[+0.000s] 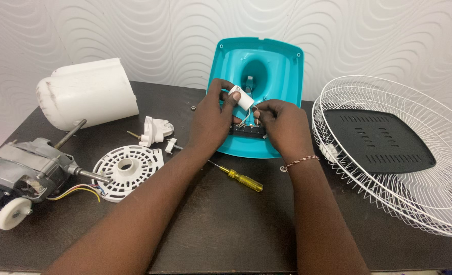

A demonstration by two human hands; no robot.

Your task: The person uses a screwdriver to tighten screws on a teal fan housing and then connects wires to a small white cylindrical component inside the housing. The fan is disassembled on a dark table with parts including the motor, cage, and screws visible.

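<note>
A turquoise fan base shell (282,66) stands tilted against the wall, its hollow side facing me. My left hand (213,122) grips a small white cylinder-shaped capacitor (242,98) in front of the shell. My right hand (282,125) pinches the thin wires (250,116) that run from the capacitor down to a black switch block (246,131) at the shell's lower edge. A thread bracelet circles my right wrist.
On the dark table lie a yellow-handled screwdriver (242,179), a white round vented cover (127,170), a grey fan motor (30,173) with coloured wires, a white motor housing (86,94), a small white bracket (154,130), and a white wire grille (388,153) holding a black plate (378,140).
</note>
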